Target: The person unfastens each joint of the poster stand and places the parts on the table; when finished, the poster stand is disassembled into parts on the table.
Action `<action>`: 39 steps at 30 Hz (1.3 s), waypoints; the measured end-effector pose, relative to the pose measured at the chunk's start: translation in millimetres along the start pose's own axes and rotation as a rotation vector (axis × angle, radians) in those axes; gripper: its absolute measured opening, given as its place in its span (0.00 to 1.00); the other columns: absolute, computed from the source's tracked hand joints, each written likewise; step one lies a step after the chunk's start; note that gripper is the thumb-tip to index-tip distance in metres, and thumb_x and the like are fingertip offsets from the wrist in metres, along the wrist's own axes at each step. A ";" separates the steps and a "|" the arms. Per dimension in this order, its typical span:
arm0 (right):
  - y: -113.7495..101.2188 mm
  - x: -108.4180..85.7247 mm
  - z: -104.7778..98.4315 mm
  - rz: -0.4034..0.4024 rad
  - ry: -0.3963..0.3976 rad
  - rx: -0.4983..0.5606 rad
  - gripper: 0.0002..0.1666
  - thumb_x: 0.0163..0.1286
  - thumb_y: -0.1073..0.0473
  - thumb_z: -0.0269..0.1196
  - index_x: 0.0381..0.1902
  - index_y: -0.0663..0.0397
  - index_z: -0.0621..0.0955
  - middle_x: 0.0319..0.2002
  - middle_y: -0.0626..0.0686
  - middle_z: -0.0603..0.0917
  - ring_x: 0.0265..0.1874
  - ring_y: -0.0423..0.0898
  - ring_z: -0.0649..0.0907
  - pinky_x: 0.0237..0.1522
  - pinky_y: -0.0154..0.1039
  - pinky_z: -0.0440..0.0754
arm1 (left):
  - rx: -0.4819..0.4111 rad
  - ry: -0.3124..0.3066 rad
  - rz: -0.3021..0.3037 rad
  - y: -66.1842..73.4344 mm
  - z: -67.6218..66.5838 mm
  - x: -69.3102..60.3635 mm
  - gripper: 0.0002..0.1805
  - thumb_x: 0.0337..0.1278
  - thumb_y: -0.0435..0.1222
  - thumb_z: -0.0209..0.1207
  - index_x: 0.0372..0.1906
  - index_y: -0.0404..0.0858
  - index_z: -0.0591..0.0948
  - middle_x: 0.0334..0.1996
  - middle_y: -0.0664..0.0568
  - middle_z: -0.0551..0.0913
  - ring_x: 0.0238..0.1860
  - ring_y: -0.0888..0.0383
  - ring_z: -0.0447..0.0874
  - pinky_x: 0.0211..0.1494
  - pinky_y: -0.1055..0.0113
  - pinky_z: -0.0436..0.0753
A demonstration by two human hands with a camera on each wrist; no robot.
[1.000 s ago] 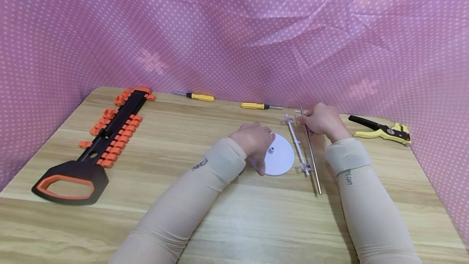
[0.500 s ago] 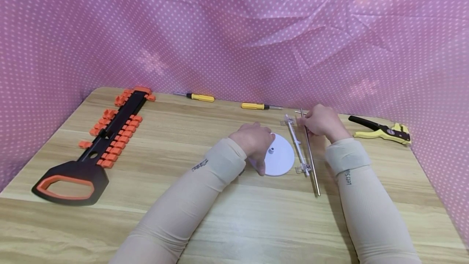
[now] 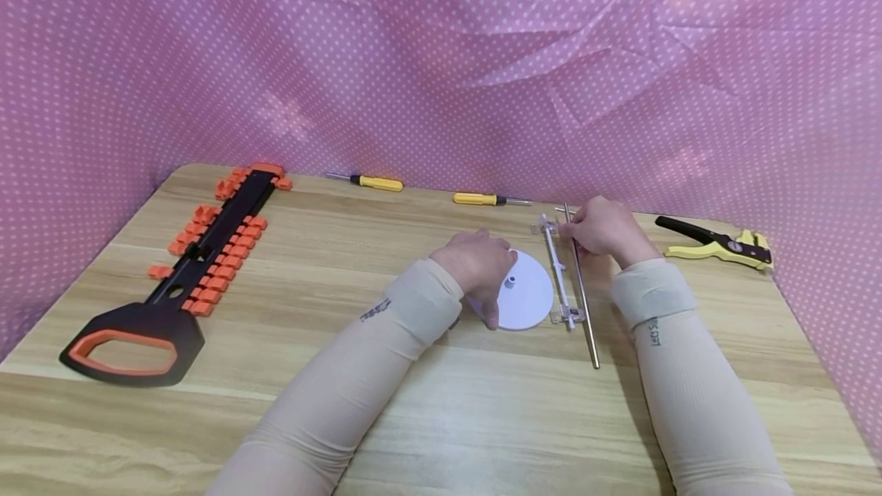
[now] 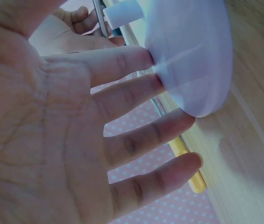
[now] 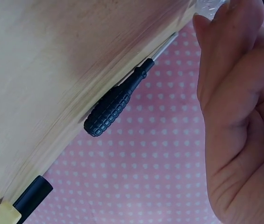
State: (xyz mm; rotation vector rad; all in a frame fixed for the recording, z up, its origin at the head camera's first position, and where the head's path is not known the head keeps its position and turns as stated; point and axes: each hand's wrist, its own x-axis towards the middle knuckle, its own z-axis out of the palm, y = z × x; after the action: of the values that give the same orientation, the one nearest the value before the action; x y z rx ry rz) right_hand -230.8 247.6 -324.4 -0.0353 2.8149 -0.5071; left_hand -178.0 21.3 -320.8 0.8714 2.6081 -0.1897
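My left hand (image 3: 477,266) holds a flat white disc (image 3: 527,301) across its rim, thumb on the near side and fingertips on the far edge. A short peg (image 3: 511,282) rises from the disc's middle. In the left wrist view the fingertips touch the disc's edge (image 4: 211,60). Farther right, my right hand (image 3: 606,230) pinches a thin metal rod (image 3: 586,301) near its far end. Between disc and rod lies a slim white bar (image 3: 557,270) with clear plastic clips (image 3: 570,315) at its ends. The right wrist view hides the rod behind the hand.
A black holder (image 3: 131,327) with orange clips lies at left. Two yellow-handled screwdrivers (image 3: 381,184) lie along the back edge. A black-handled screwdriver (image 5: 113,108) lies beyond my right hand, yellow-and-black wire strippers (image 3: 723,245) right of it. Pink dotted cloth (image 3: 413,60) hangs behind.
The rod's near end has swung slightly left. The white bar's near end has also shifted left, its far end slightly right. My left hand and the disc have stayed put.
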 end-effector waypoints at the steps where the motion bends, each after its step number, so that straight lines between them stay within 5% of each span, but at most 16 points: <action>1: -0.1 -0.1 0.0 0.001 0.000 0.001 0.22 0.78 0.46 0.64 0.29 0.55 0.90 0.19 0.50 0.87 0.22 0.45 0.79 0.32 0.40 0.74 | 0.000 -0.001 -0.001 0.0 -0.2 0.1 0.63 0.38 0.61 0.82 0.82 0.46 0.67 0.82 0.53 0.67 0.79 0.43 0.66 0.77 0.47 0.75; 21: -0.2 -0.5 3.7 -0.037 -0.024 -0.006 0.14 0.72 0.56 0.67 0.29 0.58 0.91 0.19 0.51 0.88 0.21 0.44 0.87 0.33 0.35 0.79 | -0.010 -0.002 0.001 0.1 -0.4 -0.2 0.62 0.39 0.60 0.82 0.82 0.46 0.67 0.81 0.53 0.68 0.77 0.46 0.68 0.75 0.49 0.77; 31: 0.2 -1.1 4.8 -0.031 -0.044 0.022 0.12 0.72 0.57 0.69 0.37 0.62 0.91 0.22 0.52 0.90 0.23 0.45 0.88 0.50 0.54 0.85 | -0.010 -0.006 -0.003 0.7 -1.2 -0.7 0.63 0.39 0.60 0.82 0.82 0.46 0.66 0.82 0.53 0.67 0.79 0.45 0.66 0.76 0.48 0.76; 39: -0.5 -1.1 5.5 -0.024 -0.060 0.023 0.15 0.70 0.56 0.71 0.45 0.64 0.90 0.27 0.53 0.91 0.26 0.44 0.89 0.52 0.55 0.85 | -0.013 0.000 -0.003 0.6 0.7 0.3 0.63 0.40 0.60 0.82 0.82 0.46 0.66 0.82 0.52 0.66 0.80 0.44 0.65 0.76 0.47 0.75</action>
State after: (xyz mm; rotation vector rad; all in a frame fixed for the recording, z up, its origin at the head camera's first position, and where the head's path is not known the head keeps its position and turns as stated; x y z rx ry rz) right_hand -228.2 245.4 -328.9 -0.0790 2.7531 -0.5343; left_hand -177.6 21.7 -321.6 0.8632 2.6076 -0.1731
